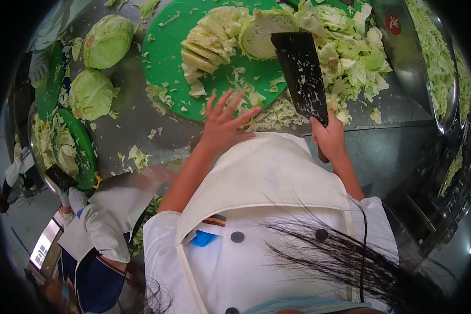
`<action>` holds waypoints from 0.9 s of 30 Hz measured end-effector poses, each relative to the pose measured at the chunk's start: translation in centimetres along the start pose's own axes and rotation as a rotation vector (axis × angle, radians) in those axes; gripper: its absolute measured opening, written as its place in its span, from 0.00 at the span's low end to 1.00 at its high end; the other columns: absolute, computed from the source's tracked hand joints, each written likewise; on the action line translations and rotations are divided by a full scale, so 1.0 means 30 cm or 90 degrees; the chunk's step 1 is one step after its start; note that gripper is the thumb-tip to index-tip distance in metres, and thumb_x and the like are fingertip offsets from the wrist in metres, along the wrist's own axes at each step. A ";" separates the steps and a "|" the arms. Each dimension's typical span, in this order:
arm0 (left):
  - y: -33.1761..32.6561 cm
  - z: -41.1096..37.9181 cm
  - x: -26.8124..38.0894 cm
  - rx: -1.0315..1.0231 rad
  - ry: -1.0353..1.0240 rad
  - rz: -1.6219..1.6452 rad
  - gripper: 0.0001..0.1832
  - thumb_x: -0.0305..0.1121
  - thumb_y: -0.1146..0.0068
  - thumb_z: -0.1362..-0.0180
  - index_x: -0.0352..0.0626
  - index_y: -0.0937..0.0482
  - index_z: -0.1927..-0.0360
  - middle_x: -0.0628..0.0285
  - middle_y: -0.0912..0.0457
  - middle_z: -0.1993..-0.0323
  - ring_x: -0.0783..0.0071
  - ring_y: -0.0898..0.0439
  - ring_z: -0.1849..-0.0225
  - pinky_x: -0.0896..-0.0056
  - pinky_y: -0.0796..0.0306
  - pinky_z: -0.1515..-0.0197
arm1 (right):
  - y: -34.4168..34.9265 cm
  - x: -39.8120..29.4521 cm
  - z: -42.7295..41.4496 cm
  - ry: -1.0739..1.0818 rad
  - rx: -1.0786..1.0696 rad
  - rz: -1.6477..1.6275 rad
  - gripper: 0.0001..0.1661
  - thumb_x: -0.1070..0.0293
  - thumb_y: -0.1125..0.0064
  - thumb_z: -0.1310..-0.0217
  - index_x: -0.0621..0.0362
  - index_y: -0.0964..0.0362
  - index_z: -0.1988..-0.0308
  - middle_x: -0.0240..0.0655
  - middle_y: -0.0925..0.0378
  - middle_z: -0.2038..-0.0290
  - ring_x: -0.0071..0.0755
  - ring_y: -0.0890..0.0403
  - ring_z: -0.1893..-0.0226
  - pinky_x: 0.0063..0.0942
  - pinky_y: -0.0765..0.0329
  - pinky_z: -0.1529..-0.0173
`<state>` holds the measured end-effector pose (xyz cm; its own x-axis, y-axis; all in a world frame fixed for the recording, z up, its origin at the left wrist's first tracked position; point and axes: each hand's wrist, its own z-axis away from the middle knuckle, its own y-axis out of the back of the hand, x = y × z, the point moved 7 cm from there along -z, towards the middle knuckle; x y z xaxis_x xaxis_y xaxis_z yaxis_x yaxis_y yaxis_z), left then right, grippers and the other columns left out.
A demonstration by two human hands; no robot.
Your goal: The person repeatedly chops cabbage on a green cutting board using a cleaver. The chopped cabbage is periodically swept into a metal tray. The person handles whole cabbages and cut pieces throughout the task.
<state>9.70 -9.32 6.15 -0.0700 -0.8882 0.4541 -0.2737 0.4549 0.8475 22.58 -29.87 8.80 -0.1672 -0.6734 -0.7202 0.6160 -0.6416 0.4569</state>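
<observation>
My right hand (329, 135) grips the handle of a cleaver (300, 74), whose dark wide blade, flecked with cabbage bits, points away from me over the right edge of the round green cutting board (165, 51). With its fingers spread, my left hand (229, 121) is over the near edge of the board and holds nothing. Beyond it, cut cabbage slices (208, 47) lie in a curved row. A cabbage piece (263, 35) with its cut face showing sits by the blade's tip. Chopped cabbage (280, 115) is scattered along the board's near right edge.
Two cabbages (108, 41) lie left of the board on the metal table (129, 129). Loose leaves (353, 55) are heaped at the right, beside metal bowls of cut cabbage (435, 62). Gloved co-workers stand at the left, one near a smaller green board (76, 145) and another cleaver (61, 177).
</observation>
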 end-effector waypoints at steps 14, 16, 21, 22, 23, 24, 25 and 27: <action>-0.074 -0.160 0.005 0.086 -0.129 -0.147 0.20 0.45 0.36 0.53 0.58 0.19 0.55 0.60 0.28 0.44 0.62 0.33 0.41 0.53 0.39 0.42 | 0.110 0.034 0.002 -0.002 0.045 -0.128 0.10 0.72 0.47 0.40 0.64 0.29 0.59 0.29 0.30 0.84 0.19 0.32 0.87 0.23 0.35 0.81; -0.237 -0.112 0.130 -0.080 -0.236 0.055 0.24 0.47 0.38 0.52 0.53 0.22 0.51 0.59 0.29 0.43 0.60 0.35 0.39 0.54 0.40 0.40 | 0.123 0.026 0.010 -0.001 0.052 -0.134 0.10 0.72 0.47 0.40 0.65 0.29 0.59 0.28 0.30 0.84 0.18 0.32 0.87 0.22 0.35 0.81; -0.381 -0.125 0.230 -0.147 -0.280 0.023 0.26 0.44 0.41 0.50 0.47 0.26 0.48 0.55 0.27 0.48 0.54 0.30 0.45 0.54 0.32 0.45 | 0.158 0.041 0.018 -0.020 0.058 -0.129 0.11 0.72 0.48 0.40 0.65 0.30 0.57 0.28 0.30 0.83 0.18 0.32 0.87 0.21 0.35 0.81; -0.386 -0.122 0.240 -0.133 -0.306 -0.008 0.25 0.42 0.42 0.50 0.47 0.26 0.48 0.55 0.26 0.50 0.54 0.28 0.48 0.55 0.29 0.48 | 0.161 0.045 0.021 -0.027 0.059 -0.130 0.11 0.72 0.48 0.40 0.65 0.30 0.57 0.28 0.30 0.83 0.18 0.32 0.87 0.21 0.35 0.81; -0.418 -0.113 0.239 -0.212 -0.285 -0.010 0.22 0.42 0.43 0.49 0.46 0.27 0.51 0.56 0.26 0.53 0.55 0.26 0.52 0.55 0.28 0.53 | 0.163 0.051 0.022 -0.035 0.055 -0.134 0.11 0.72 0.48 0.40 0.65 0.30 0.57 0.28 0.30 0.83 0.18 0.32 0.87 0.22 0.35 0.81; -0.443 -0.104 0.233 -0.290 -0.264 -0.017 0.20 0.41 0.44 0.49 0.45 0.27 0.54 0.57 0.25 0.57 0.57 0.25 0.56 0.56 0.27 0.58 | 0.164 0.055 0.017 -0.039 0.050 -0.139 0.11 0.72 0.48 0.40 0.65 0.30 0.57 0.28 0.30 0.83 0.18 0.32 0.87 0.22 0.35 0.81; -0.468 -0.091 0.224 -0.367 -0.240 -0.023 0.17 0.41 0.45 0.48 0.45 0.27 0.57 0.57 0.25 0.60 0.58 0.23 0.60 0.57 0.25 0.63 | 0.163 0.058 0.015 -0.042 0.044 -0.144 0.11 0.72 0.48 0.40 0.65 0.30 0.57 0.28 0.30 0.83 0.18 0.32 0.87 0.22 0.35 0.81; -0.455 -0.087 0.210 -0.321 -0.237 0.026 0.14 0.39 0.46 0.49 0.44 0.26 0.61 0.59 0.27 0.66 0.60 0.24 0.65 0.61 0.27 0.69 | 0.158 0.058 0.015 -0.035 0.037 -0.152 0.10 0.72 0.48 0.40 0.65 0.30 0.58 0.28 0.30 0.84 0.18 0.33 0.87 0.22 0.36 0.81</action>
<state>15.49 -20.96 -1.85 -0.4255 -0.7912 0.4393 0.2158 0.3827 0.8983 24.86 -34.24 9.93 -0.3445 -0.5182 -0.7828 0.5088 -0.8038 0.3082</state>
